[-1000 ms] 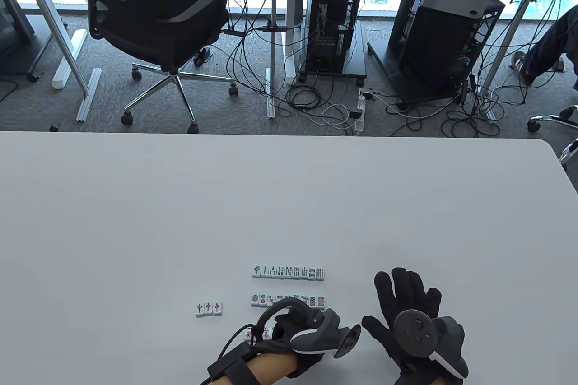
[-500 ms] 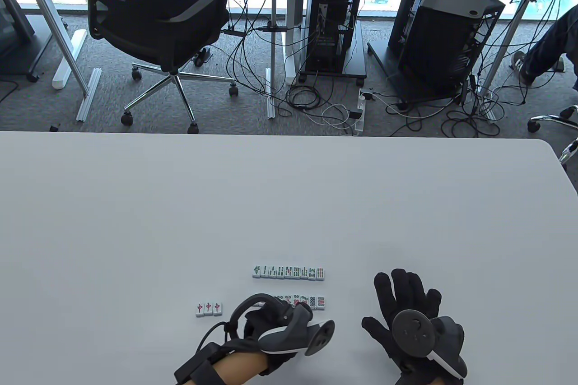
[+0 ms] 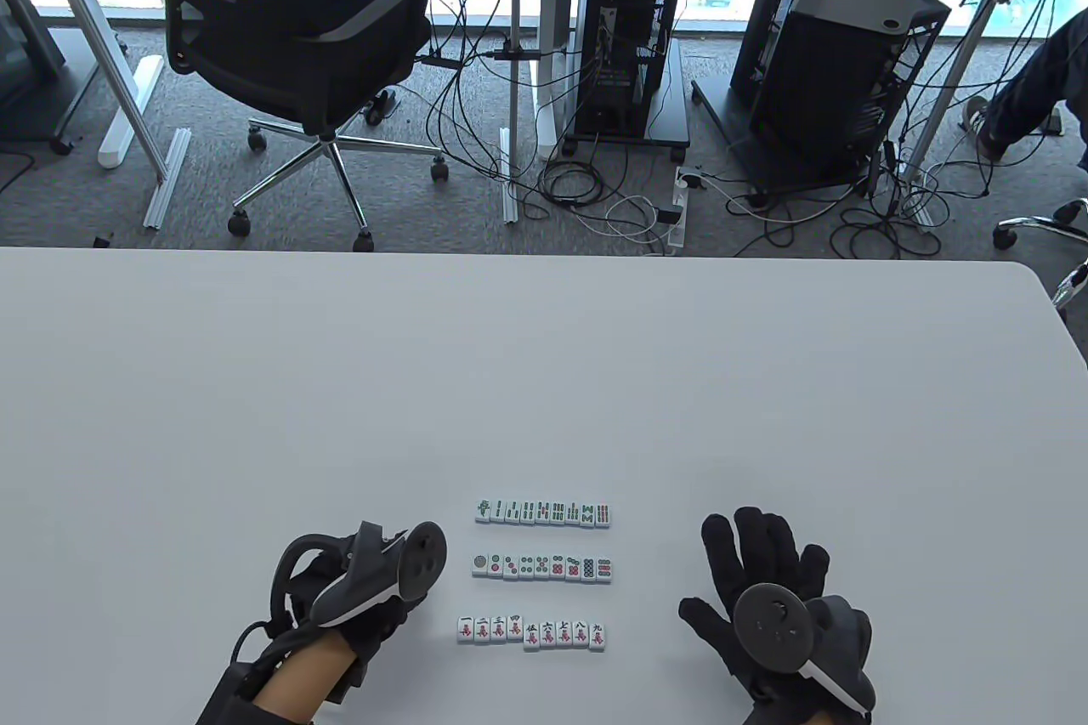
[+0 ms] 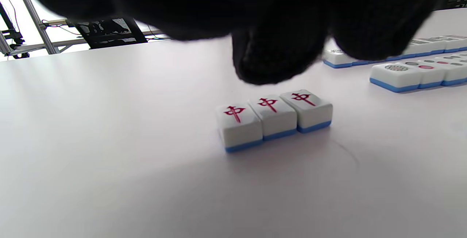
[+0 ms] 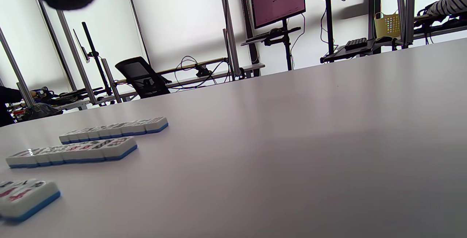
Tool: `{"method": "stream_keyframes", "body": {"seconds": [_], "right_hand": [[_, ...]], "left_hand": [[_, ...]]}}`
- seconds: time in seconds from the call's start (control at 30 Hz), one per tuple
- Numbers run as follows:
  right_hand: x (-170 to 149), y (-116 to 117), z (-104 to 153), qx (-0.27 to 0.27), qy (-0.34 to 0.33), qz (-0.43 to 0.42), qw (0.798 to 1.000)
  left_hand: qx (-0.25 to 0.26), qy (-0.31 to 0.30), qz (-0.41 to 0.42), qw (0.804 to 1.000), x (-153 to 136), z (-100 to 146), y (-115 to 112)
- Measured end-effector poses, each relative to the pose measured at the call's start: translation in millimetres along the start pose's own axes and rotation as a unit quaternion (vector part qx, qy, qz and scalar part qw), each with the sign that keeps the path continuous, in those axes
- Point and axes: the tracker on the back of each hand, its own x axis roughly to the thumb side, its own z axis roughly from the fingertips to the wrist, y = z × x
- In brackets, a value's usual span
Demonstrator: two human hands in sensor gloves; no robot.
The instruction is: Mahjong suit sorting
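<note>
**Hands hover over a nearly sorted mahjong set**

Both hands hold nothing: the left hand (image 3: 357, 589) hangs with fingers just above three red-character tiles (image 4: 273, 117), not touching them, while the right hand (image 3: 769, 589) lies flat with fingers spread on the bench (image 3: 544, 376). Between them run three suit rows: bamboo (image 3: 543, 512), dots (image 3: 542, 567) and characters (image 3: 531, 631) (one half sits slightly out of line). Small, hard and smooth, the tiles should slide easily; pinching the short sides looks safest.
</note>
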Motion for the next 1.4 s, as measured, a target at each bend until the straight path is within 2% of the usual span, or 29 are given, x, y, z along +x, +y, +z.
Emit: {"method": "stream_keyframes", "body": {"seconds": [0.2,0.4,0.63,0.87,1.0,1.07,1.2,1.4], "right_hand": [[0,0,0,0.001,0.003,-0.001,1.0],[-1,0,-1,-0.004,-0.001,-0.007,1.0],[0,0,-1,-0.01,0.001,0.002,1.0],[-2,2,-2,-0.025,0.012,0.02,0.999],[-2,2,-2,-0.033,0.017,0.028,0.999],[-3,2,-3,-0.038,0.021,0.03,0.999],[-5,4,-4,-0.045,0.027,0.039,0.998],[-10,8,-7,-0.05,0.05,0.072,0.995]], "left_hand": [[-0.009,0.01,-0.015,1.0,-3,-5,-8],[0.068,0.047,0.023,0.996,-28,4,5],[0.159,0.063,0.018,0.985,-68,25,22],[0.214,0.063,0.085,0.971,-105,46,29],[0.169,0.02,0.17,0.971,-117,46,26],[0.17,0.017,0.184,0.968,-121,51,26],[0.199,0.028,0.167,0.965,-132,55,19],[0.205,0.072,0.142,0.966,-150,54,4]]}}
